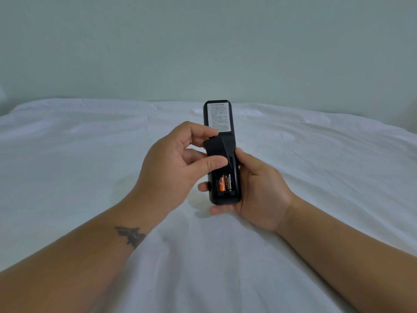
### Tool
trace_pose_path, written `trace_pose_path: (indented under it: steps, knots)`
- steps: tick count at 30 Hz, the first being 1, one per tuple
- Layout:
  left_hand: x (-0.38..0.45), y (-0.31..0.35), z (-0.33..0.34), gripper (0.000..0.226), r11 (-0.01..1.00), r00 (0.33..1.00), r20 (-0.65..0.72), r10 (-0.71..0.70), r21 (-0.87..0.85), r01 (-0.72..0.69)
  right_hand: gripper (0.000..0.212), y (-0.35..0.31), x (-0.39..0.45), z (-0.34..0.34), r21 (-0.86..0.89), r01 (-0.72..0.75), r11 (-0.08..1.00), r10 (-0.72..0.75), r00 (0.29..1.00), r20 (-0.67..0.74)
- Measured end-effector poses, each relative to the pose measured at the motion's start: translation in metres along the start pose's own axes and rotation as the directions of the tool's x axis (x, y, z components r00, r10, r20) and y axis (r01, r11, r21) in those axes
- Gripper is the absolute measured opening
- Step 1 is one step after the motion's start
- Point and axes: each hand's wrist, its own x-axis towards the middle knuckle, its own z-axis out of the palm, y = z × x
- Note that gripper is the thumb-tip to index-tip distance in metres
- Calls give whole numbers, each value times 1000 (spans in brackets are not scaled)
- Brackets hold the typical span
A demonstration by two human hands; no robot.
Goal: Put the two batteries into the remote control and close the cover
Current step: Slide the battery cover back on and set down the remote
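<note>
A black remote control (237, 177) is held back side up above the bed, with a white printed label on its far end. My right hand (259, 190) grips its near end from the right and below. The battery bay is open at its near part, and two batteries (225, 182) lie in it side by side, one orange and black. My left hand (171, 163) pinches the black cover (217, 146) between thumb and fingers. The cover lies tilted over the far part of the bay, not flush with the remote.
A white, slightly wrinkled bedsheet (316, 154) spreads under both arms. A pale wall rises behind the bed's far edge. My left forearm has a dark tattoo near the wrist.
</note>
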Motion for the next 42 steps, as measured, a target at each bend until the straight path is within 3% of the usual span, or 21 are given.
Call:
trace_pose_path:
  steps: [13,25,30,42]
  knots:
    - [-4,8,2,43,993,995,41,89,78,-92,51,2,0,4,0,-19,1000,19,994,104]
    - [-5,3,4,39,936,979,11,203,292,-197,50,2,0,3,-44,4,999,-1,997,74]
    - [-2,-1,2,37,877,970,78,229,417,-240,52,2,0,2,-47,12,999,-9,997,72]
    - [-5,-1,5,38,825,953,163,254,477,-302,54,1,0,0,-41,28,999,-27,999,20]
